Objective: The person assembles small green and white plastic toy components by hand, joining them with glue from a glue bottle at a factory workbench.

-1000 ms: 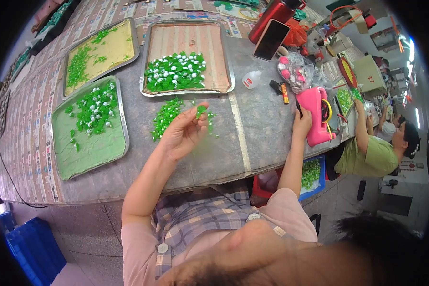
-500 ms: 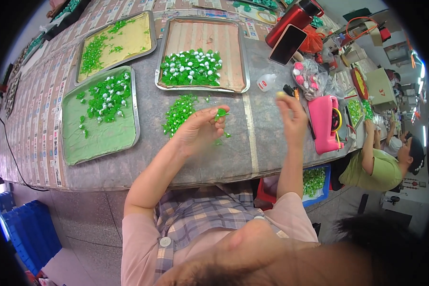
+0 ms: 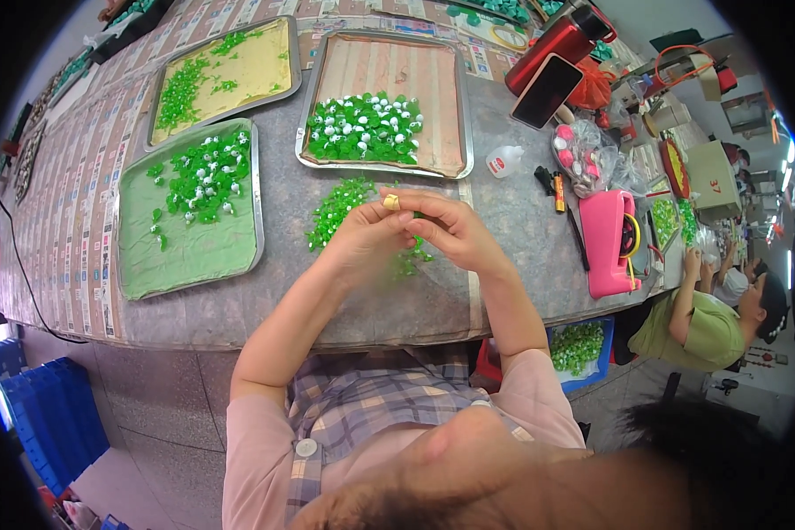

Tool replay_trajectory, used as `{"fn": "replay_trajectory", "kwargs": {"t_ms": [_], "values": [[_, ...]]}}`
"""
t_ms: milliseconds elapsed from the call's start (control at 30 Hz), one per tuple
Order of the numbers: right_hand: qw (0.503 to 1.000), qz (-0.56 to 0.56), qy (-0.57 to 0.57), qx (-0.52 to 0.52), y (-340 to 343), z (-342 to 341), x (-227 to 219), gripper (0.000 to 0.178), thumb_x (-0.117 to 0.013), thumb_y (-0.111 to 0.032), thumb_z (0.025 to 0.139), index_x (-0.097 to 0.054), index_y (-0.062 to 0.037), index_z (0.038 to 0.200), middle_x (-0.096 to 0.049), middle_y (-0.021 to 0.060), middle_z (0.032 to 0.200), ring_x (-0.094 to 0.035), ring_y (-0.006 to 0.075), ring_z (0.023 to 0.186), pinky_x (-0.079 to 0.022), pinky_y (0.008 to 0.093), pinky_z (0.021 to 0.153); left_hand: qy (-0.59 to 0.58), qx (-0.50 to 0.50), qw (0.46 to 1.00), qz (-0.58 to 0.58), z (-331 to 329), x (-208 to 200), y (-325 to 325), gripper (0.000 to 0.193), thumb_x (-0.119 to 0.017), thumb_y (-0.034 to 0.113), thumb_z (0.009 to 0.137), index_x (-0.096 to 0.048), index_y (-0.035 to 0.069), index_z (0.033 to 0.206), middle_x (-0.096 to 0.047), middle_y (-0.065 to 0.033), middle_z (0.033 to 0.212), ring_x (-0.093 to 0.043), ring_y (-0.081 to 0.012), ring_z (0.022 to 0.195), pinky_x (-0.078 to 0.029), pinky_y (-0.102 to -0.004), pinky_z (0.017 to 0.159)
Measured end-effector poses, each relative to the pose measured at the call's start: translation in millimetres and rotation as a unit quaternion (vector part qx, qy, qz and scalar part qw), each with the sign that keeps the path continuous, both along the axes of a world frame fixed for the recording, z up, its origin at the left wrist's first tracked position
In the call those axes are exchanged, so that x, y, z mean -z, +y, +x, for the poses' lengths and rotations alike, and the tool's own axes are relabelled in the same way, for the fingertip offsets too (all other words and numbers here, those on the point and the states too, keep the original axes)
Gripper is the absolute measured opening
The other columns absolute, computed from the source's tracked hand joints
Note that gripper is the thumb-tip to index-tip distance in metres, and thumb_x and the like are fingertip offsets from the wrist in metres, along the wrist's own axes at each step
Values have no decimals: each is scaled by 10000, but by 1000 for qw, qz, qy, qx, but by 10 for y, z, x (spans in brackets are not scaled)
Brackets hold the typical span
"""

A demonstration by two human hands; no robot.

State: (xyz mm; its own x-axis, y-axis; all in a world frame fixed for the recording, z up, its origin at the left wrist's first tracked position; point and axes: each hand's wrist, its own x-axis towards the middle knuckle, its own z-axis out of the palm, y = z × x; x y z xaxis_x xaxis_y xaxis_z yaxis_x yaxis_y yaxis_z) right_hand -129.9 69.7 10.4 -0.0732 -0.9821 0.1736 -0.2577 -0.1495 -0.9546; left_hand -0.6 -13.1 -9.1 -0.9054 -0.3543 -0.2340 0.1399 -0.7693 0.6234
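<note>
My left hand (image 3: 362,237) and my right hand (image 3: 458,231) meet above the table, fingertips pinched together. A small green plastic piece sits in my left fingers; it is mostly hidden now. A small yellow band or wrap (image 3: 390,202) shows at the tip of my right index finger; I cannot tell whether it is worn or held. Whatever else my right fingers pinch is hidden. Just beyond my left hand lies a loose pile of small green pieces with white specks (image 3: 336,210). A few more green pieces (image 3: 412,259) lie below my joined fingers.
Ahead stands a metal tray (image 3: 468,132) of green pieces with white balls. To the left are a green-lined tray (image 3: 185,269) and a yellow-lined tray (image 3: 269,62). On the right are a white bottle (image 3: 504,161), phone (image 3: 547,91), red flask (image 3: 556,49) and pink tape dispenser (image 3: 602,238).
My right hand has moved left from beside the pink dispenser to meet my left hand. The green piece in my left fingers, plain before, is now mostly covered. The view has shifted slightly.
</note>
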Motion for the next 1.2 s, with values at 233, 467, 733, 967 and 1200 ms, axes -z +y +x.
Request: {"fn": "replay_trajectory", "kwargs": {"t_ms": [233, 467, 733, 967, 1200], "values": [[997, 8, -64, -35, 72, -64, 68, 334, -456, -60, 796, -420, -17, 1126, -450, 95, 1142, -476, 161, 969, -388, 271, 801, -11, 21, 1000, 15, -17, -5, -3, 249, -532, 156, 776, -497, -1, 966, -542, -15, 761, -526, -77, 694, -452, -195, 613], [972, 53, -226, -46, 123, -95, -30, 258, -479, -47, 788, -471, 17, 1038, -479, 127, 1100, -508, 159, 916, -408, 264, 776, 20, 46, 995, 85, -15, -73, 5, 250, -525, 185, 782, -498, -4, 943, -510, -6, 694, -492, -72, 632, -440, -179, 568], [947, -187, 217, 145, 71, 21, -44, 231, -622, -59, 634, -517, -33, 838, -572, 109, 903, -558, 246, 795, -433, 292, 670, 25, 33, 998, 55, 14, -79, -31, 174, -510, 197, 793, -558, 37, 843, -532, -6, 710, -491, -77, 626, -419, -207, 600], [933, -224, 202, 198, 80, 46, -1, 229, -633, -67, 629, -489, -45, 805, -567, 100, 874, -545, 237, 765, -423, 287, 647, 12, -44, 998, -45, 46, -174, 21, 174, -541, 143, 769, -520, 13, 882, -543, -28, 745, -523, -83, 679, -441, -215, 623], [949, -199, 154, 188, 101, 50, 51, 236, -656, -87, 620, -490, -50, 783, -568, 91, 831, -546, 225, 742, -417, 277, 633, 24, -78, 986, -143, 24, -159, 42, 134, -559, 83, 740, -527, 1, 841, -551, -56, 794, -518, -107, 698, -420, -228, 638]]}}
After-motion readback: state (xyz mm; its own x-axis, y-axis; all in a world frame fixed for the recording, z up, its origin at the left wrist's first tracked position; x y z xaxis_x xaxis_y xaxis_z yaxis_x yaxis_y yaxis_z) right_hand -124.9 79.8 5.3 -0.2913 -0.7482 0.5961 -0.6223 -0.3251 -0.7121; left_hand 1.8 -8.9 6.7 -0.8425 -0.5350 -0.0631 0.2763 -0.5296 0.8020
